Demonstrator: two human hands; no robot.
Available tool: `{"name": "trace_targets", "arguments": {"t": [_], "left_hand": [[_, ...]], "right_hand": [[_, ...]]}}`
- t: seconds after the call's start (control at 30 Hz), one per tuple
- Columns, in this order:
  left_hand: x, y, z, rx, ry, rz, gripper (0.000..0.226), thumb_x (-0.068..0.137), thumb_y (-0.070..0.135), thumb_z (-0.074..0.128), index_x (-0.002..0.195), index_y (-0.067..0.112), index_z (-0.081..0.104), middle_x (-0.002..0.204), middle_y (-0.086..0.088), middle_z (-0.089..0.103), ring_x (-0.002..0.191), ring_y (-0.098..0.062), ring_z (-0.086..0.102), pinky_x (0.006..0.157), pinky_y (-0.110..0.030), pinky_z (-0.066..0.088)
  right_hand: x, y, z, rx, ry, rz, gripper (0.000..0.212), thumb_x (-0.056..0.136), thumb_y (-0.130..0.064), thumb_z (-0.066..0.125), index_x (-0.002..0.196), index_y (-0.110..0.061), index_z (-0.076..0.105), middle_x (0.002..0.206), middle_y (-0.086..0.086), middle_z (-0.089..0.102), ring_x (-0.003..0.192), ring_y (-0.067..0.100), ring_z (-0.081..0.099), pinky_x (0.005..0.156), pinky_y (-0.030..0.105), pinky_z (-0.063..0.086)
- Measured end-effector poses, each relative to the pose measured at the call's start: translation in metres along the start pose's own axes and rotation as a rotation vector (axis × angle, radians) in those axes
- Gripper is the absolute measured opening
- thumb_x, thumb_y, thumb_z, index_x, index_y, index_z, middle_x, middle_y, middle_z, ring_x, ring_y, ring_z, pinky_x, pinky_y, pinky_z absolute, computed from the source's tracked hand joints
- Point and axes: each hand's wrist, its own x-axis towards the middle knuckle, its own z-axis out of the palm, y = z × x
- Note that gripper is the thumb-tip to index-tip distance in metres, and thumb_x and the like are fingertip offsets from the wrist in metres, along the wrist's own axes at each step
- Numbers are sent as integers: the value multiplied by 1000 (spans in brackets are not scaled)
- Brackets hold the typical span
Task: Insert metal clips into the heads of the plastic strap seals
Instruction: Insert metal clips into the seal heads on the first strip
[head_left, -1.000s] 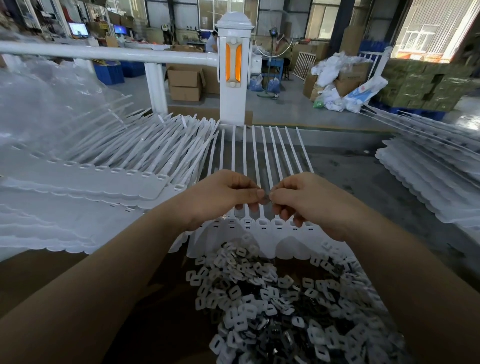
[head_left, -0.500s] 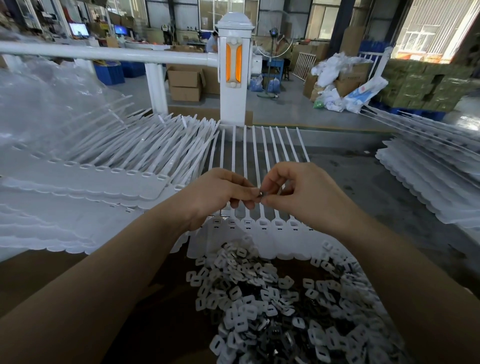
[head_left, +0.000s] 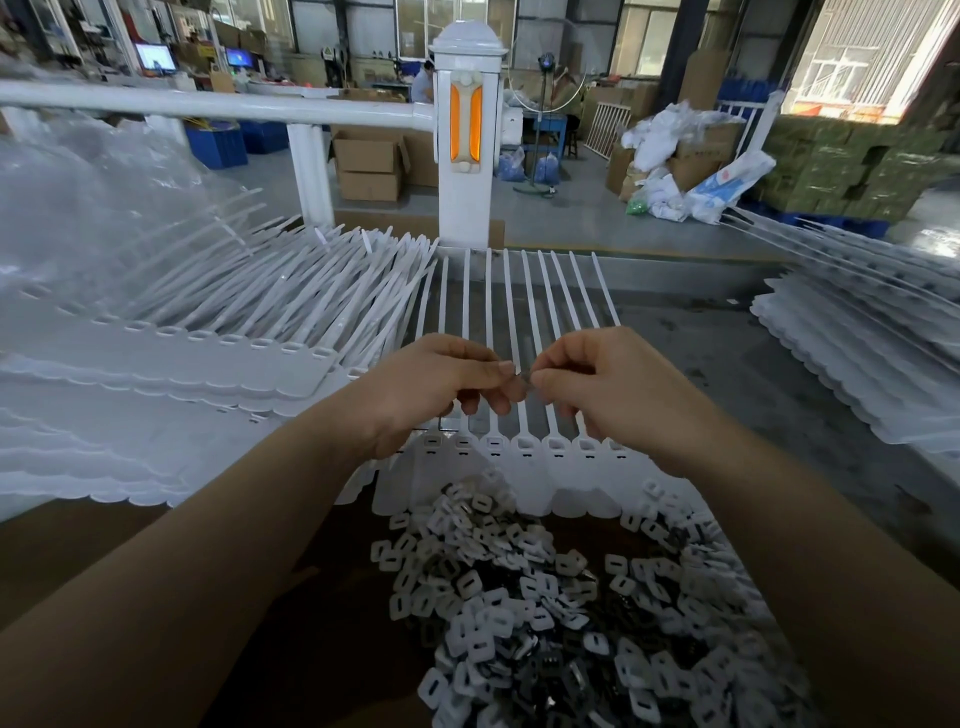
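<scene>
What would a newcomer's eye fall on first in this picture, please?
Probably the two hands at the centre: the left hand and right hand meet fingertip to fingertip, pinching a small metal clip above a row of white strap seals. Below them, near the bottom edge, lies a big heap of loose clips. Behind stands a white post with an orange reflector.

A white post (head_left: 469, 135) with orange reflector, cardboard boxes (head_left: 370, 163) behind.
</scene>
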Motion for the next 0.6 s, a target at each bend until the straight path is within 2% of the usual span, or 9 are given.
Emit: {"name": "trace_targets", "arguments": {"t": [0.13,0.27,0.37,0.5,0.6], "left_hand": [[1,1,2,8,22,20,19,95,23,58,90,16,75,74,7,69,64,-3,50,62,-22,35],[1,2,3,16,22,43,18,93,28,62,89,18,75,74,7,69,67,-5,50,64,-24,36],[1,2,3,22,9,24,21,91,34,63,84,20,77,74,6,70,64,-3,51,64,-24,36],[1,1,5,7,12,1,22,90,35,63,79,21,76,75,4,71,63,-3,52,64,-25,36],[1,0,5,15,14,-2,20,90,32,64,78,21,75,75,4,71,61,-1,52,62,-23,35]], "right_hand": [[2,1,-3,163,-46,135,12,93,-17,59,85,-16,68,66,-5,67,56,6,58,47,18,43],[3,0,-3,183,-66,171,14,93,-18,58,84,-15,69,64,-7,68,56,6,58,47,18,43],[1,-1,-2,96,-23,110,14,92,-19,59,81,-19,68,64,-8,66,52,1,56,47,16,43],[0,-3,1,-21,54,-27,11,88,-19,63,78,-21,68,53,-12,57,38,0,47,39,10,35],[0,-2,2,-53,54,-69,8,86,-18,65,80,-21,69,60,-9,60,39,-1,49,39,9,34]]}}
